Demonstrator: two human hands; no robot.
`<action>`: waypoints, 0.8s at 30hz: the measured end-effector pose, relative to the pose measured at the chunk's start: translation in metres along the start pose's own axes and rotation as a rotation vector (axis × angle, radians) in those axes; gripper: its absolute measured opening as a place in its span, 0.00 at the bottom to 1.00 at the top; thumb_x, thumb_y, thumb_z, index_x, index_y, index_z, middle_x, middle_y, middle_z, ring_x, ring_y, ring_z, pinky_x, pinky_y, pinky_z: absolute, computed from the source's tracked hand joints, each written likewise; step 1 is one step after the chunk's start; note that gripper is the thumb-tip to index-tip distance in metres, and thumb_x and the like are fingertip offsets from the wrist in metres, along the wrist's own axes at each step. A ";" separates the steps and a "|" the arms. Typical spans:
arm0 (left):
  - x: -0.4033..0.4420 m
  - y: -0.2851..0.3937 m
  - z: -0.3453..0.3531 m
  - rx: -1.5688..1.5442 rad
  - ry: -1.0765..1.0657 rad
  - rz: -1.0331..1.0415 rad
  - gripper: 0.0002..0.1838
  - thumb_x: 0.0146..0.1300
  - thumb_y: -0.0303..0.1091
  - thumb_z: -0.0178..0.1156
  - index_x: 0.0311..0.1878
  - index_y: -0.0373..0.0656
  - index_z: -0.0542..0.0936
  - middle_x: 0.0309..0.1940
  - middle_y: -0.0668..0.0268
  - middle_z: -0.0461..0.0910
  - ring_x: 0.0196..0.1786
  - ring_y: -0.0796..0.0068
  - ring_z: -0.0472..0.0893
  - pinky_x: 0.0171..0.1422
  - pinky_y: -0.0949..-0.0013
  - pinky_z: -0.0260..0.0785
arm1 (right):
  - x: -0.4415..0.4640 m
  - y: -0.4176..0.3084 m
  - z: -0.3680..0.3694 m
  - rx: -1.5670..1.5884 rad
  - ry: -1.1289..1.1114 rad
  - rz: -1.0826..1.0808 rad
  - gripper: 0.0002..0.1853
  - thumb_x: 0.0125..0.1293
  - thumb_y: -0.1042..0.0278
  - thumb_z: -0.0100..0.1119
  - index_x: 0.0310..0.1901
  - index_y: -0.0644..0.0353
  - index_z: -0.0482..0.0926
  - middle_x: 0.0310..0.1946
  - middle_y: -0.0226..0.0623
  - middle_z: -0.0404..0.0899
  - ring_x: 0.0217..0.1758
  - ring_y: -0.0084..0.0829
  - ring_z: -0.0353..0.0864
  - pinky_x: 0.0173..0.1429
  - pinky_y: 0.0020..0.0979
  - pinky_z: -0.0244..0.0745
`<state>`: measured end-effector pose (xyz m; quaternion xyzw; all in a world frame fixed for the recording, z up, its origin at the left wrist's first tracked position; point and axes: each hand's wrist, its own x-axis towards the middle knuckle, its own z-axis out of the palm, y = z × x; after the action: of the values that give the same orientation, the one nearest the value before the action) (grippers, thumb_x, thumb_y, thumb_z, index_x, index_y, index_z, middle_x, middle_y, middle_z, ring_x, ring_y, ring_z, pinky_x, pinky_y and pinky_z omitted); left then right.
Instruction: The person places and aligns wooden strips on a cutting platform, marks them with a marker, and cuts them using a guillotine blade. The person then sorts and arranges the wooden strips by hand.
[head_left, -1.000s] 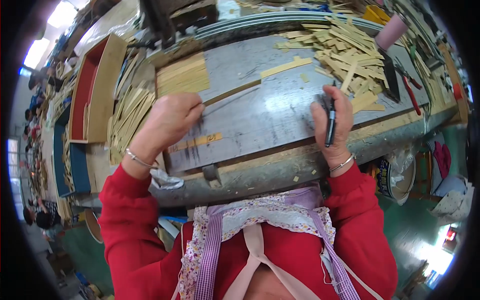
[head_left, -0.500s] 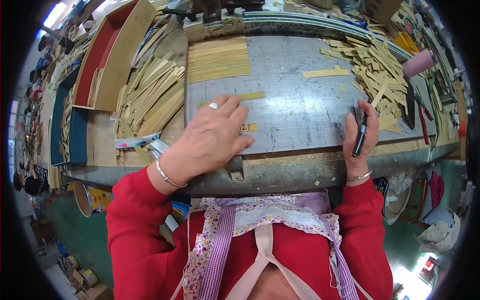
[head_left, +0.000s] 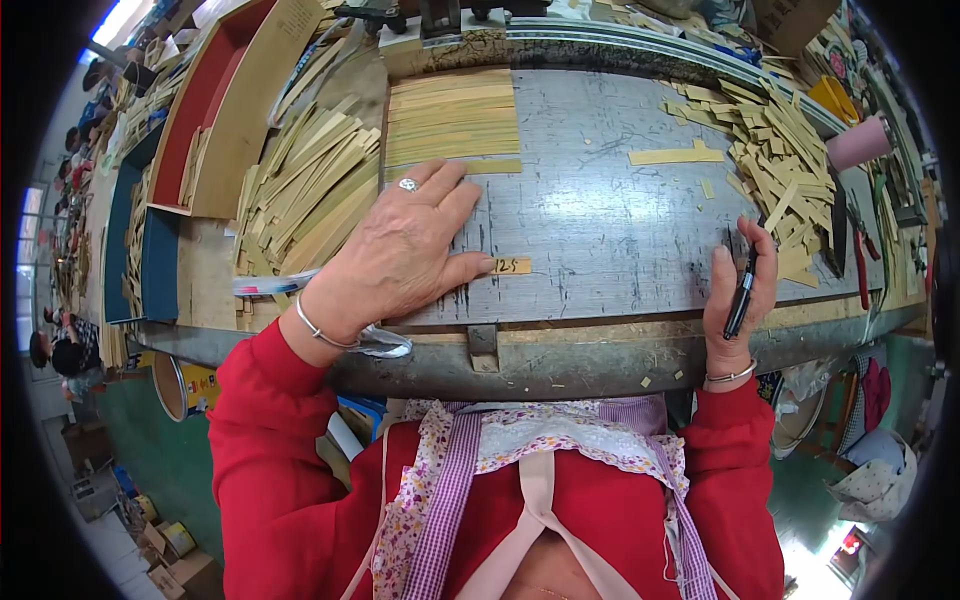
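My left hand lies over the left side of the grey metal board, thumb stretched out and fingers extended. Its fingertips press on a thin bamboo strip, which lies just below a block of strips laid side by side. Beside the thumb tip is a small tan label marked "125". At the board's right front edge, my right hand is closed around a black marker pen. Part of the strip under the left fingers is hidden.
Loose bamboo strips are heaped left of the board; short offcuts pile up on its right. A T-shaped pair of pieces lies between. Red-handled pliers, a pink spool and a red-lined wooden box stand around.
My left hand has slid the strip away from me, up to the block of strips, and its thumb now reaches the label. My right hand keeps the pen. The view has shifted slightly.
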<state>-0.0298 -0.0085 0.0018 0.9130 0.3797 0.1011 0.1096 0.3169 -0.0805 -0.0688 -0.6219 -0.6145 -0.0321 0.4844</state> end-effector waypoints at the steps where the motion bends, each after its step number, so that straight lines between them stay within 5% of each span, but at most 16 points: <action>1: 0.001 0.000 0.000 0.002 -0.005 -0.002 0.32 0.55 0.46 0.65 0.57 0.33 0.71 0.60 0.45 0.69 0.64 0.42 0.67 0.66 0.53 0.63 | 0.000 0.000 0.000 -0.006 -0.002 -0.001 0.22 0.60 0.68 0.63 0.54 0.66 0.74 0.49 0.45 0.78 0.53 0.41 0.76 0.60 0.37 0.69; 15: 0.052 0.031 -0.022 -0.006 -0.054 0.060 0.28 0.58 0.43 0.64 0.57 0.35 0.72 0.53 0.46 0.75 0.57 0.45 0.73 0.59 0.54 0.67 | 0.004 -0.008 -0.004 -0.043 0.022 -0.078 0.24 0.53 0.68 0.67 0.52 0.65 0.74 0.46 0.48 0.77 0.49 0.47 0.76 0.55 0.40 0.70; 18: 0.108 0.048 0.005 -0.024 0.022 0.237 0.23 0.59 0.42 0.63 0.51 0.35 0.74 0.46 0.48 0.79 0.50 0.47 0.77 0.53 0.52 0.69 | 0.005 -0.009 -0.003 -0.055 0.039 -0.079 0.24 0.52 0.68 0.67 0.51 0.65 0.74 0.46 0.49 0.77 0.49 0.49 0.75 0.55 0.41 0.70; 24: 0.189 0.067 0.055 0.047 0.080 0.132 0.12 0.57 0.38 0.59 0.30 0.37 0.79 0.31 0.49 0.80 0.37 0.46 0.79 0.41 0.49 0.70 | 0.005 -0.008 -0.003 -0.060 0.046 -0.082 0.25 0.50 0.68 0.68 0.51 0.65 0.74 0.44 0.49 0.77 0.49 0.51 0.75 0.56 0.44 0.68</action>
<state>0.1606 0.0743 -0.0131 0.9337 0.3249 0.1354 0.0660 0.3137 -0.0803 -0.0595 -0.6097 -0.6268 -0.0847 0.4777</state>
